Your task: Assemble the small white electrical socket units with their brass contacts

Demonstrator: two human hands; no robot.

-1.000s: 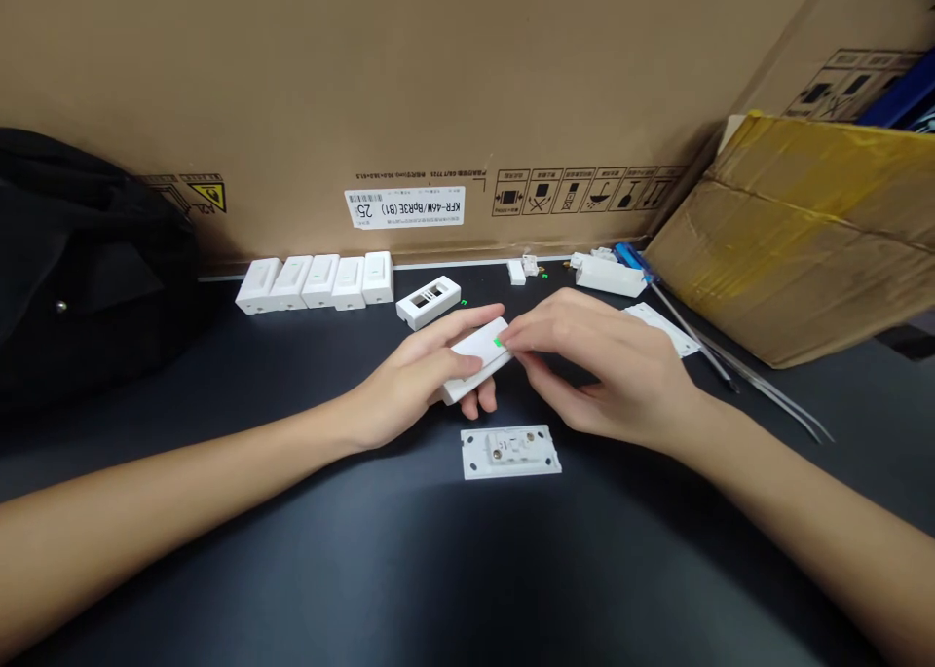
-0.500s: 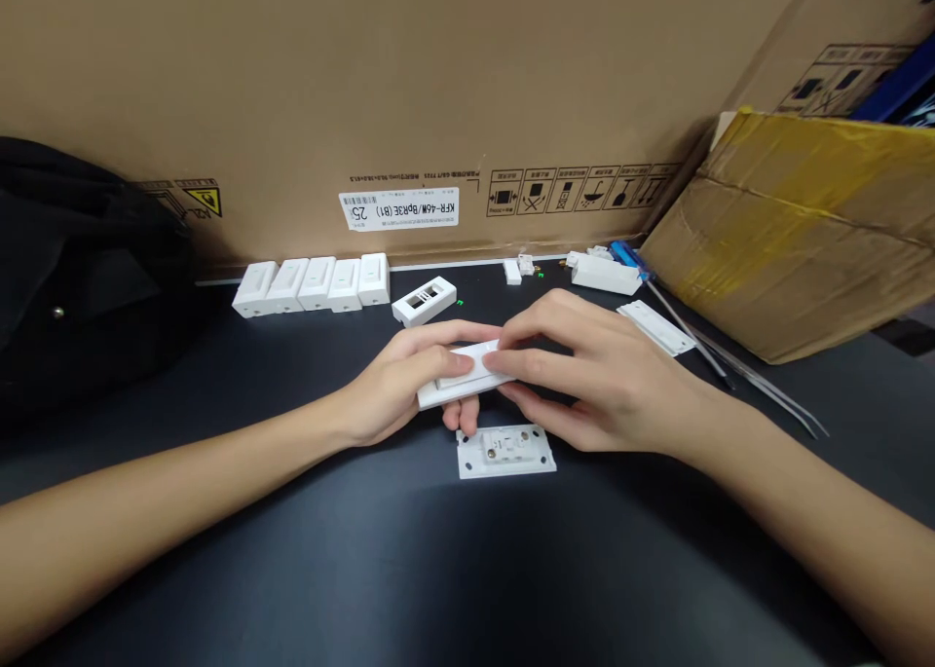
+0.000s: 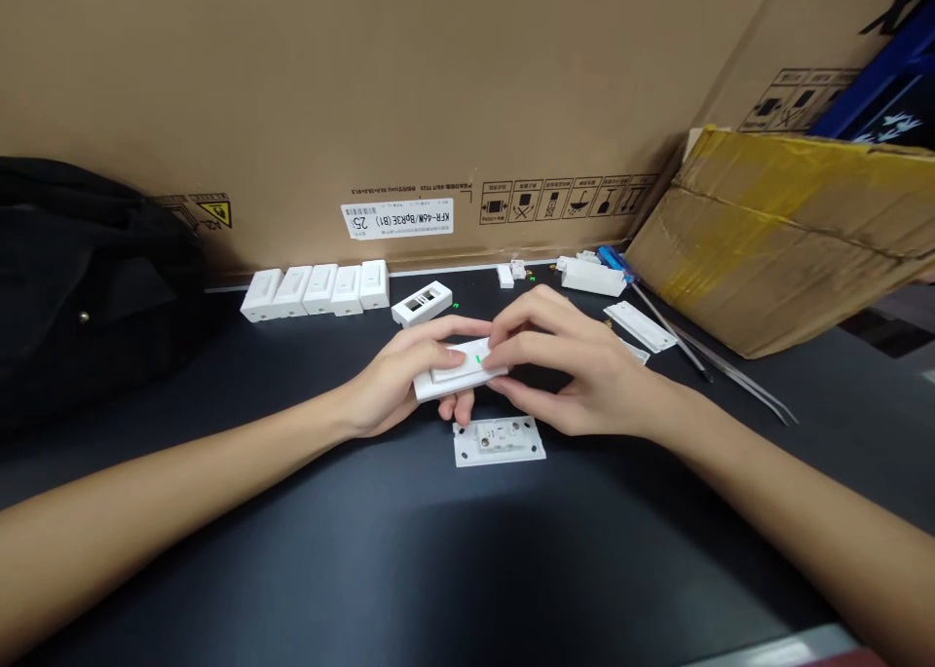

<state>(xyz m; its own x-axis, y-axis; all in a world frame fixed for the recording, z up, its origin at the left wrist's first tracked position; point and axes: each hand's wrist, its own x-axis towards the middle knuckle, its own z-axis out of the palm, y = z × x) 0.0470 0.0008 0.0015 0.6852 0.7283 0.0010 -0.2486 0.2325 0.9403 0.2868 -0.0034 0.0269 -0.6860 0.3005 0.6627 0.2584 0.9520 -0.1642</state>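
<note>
Both hands hold one white switch cover [image 3: 457, 372] with a small green mark, just above the dark table. My left hand [image 3: 398, 380] grips its left end, thumb on top and fingers underneath. My right hand [image 3: 570, 365] pinches its right end with fingertips pressed on the top face. Directly below it on the table lies a white switch base plate [image 3: 499, 441], face up, showing metal contacts.
A row of several white switch units [image 3: 316, 290] and an open white frame [image 3: 422, 304] sit near the back. Small white parts [image 3: 590, 276], a flat white cover [image 3: 640, 325], a blue-handled screwdriver [image 3: 643, 302] and tweezers [image 3: 737, 380] lie right. Cardboard boxes [image 3: 774, 239] stand behind; a black bag [image 3: 80, 287] is left.
The switch cover has been turned flatter in my hands and lowered slightly toward the base plate; the green mark shows again on top after being covered by my fingers.
</note>
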